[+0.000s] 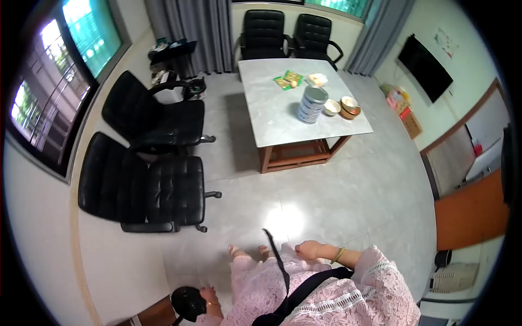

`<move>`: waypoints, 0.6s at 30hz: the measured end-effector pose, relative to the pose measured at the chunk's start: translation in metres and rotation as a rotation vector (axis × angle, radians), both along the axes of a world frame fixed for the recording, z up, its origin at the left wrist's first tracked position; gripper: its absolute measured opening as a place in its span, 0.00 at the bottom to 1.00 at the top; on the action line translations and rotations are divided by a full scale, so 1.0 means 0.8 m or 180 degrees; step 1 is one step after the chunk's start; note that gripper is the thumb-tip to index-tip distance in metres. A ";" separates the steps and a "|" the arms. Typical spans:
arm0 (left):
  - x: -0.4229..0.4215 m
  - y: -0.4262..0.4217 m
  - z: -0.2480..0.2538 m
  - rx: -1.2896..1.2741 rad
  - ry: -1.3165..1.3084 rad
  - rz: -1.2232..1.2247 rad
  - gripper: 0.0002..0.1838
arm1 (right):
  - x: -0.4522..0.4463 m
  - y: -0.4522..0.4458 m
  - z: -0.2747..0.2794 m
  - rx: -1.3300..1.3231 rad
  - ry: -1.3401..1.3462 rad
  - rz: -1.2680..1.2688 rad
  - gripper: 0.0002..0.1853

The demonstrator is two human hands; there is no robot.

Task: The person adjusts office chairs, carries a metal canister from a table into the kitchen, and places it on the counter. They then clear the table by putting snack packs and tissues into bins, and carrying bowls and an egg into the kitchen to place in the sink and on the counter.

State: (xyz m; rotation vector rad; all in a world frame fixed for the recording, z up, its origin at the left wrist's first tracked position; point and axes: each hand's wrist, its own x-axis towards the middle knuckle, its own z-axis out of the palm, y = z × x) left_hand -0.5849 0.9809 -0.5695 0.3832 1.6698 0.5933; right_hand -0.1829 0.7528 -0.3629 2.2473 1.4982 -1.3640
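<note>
My left hand is low in the view, at the right edge of a black round object that looks like a pan. Its fingers are small and partly hidden, so their grip is unclear. My right hand is closed in front of the pink lace dress, and anything inside it is hidden. A black strap hangs between the hands. Farther ahead, a table bears a large tin, a white bowl, stacked bowls and green packets.
Two black chairs stand along the left wall, and two more behind the table. A box sits by the right wall under a screen. An orange-brown panel is at the right, beside a doorway.
</note>
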 end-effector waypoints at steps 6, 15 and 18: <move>0.167 0.136 -0.029 0.0863 -0.0577 -0.1098 0.18 | 0.029 -0.012 -0.031 0.0199 0.0160 -0.0776 0.13; 0.468 0.185 0.054 0.0749 -0.0195 -0.3006 0.18 | 0.065 0.023 -0.007 0.0862 -0.0503 -0.2399 0.10; 0.549 0.220 -0.007 0.1247 -0.0096 -0.4237 0.17 | 0.058 0.023 0.003 0.0948 -0.0733 -0.3381 0.12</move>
